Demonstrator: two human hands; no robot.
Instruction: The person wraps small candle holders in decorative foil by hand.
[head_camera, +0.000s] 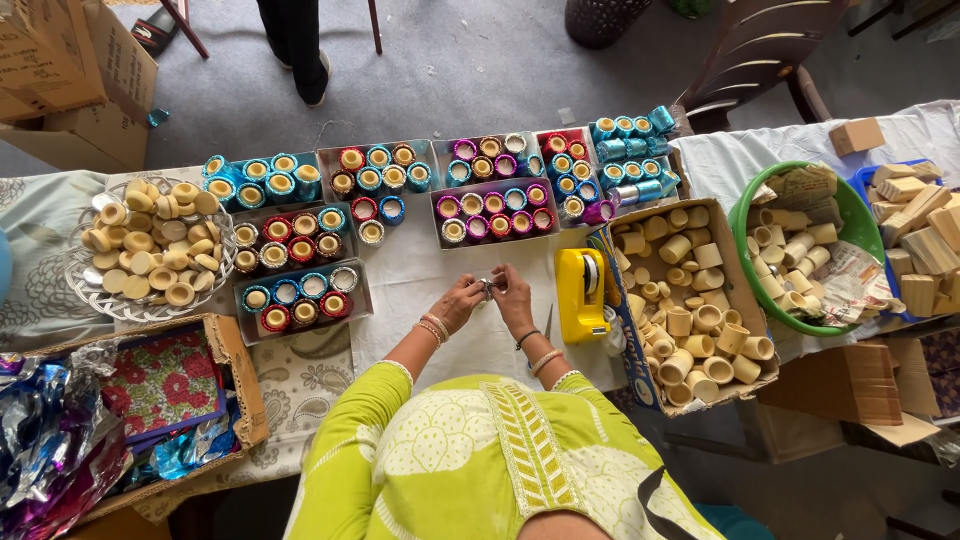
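Left hand (460, 300): fingers pinching a small silvery piece (486, 288) over the white-clothed table (420, 270).
Right hand (512, 292): fingers pinching the same piece, touching the left hand.
Tape dispenser (582, 292): yellow, just right of the hands.
Box (690, 300): plain cups, farther right.
Trays (490, 200): foil-wrapped cups, beyond the hands.

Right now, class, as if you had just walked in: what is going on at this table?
A person in a green top sits at a cloth-covered table. The left hand and right hand meet over a small shiny piece, too small to identify. A yellow tape dispenser stands beside the right hand. Trays of foil-wrapped cups lie ahead, and a cardboard box of plain cups sits to the right.
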